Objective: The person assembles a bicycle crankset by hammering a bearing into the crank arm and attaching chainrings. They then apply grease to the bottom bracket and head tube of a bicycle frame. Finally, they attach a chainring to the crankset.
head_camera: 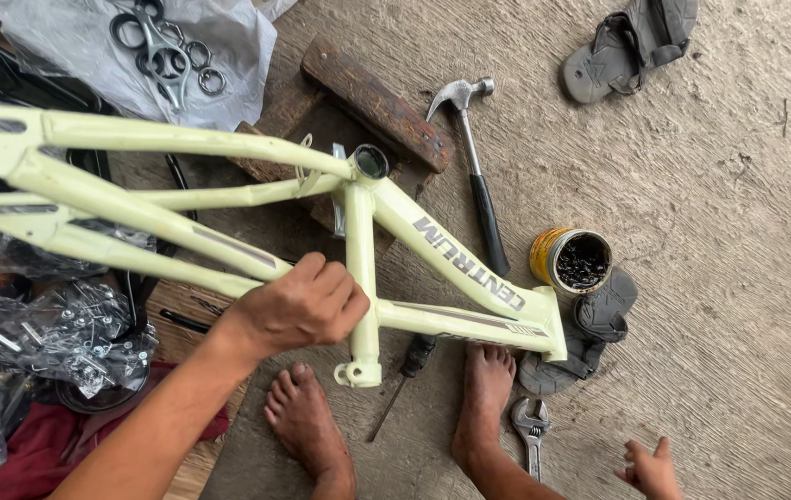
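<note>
Pale green bike frame [229, 199] held in the left hand [301, 304]
Yellow can [570, 260] holds dark small parts; right hand [650, 468] open, empty, near wrench [531, 431].

bare forearms, no sleeves, 2 bare feet

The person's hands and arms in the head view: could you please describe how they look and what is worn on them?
Both are bare. The left hand and its forearm carry no glove, sleeve, watch or ring that shows. The right hand sits at the picture's lower edge, also ungloved; only its wrist shows, with no sleeve on it. No markings or bandages show on either.
</note>
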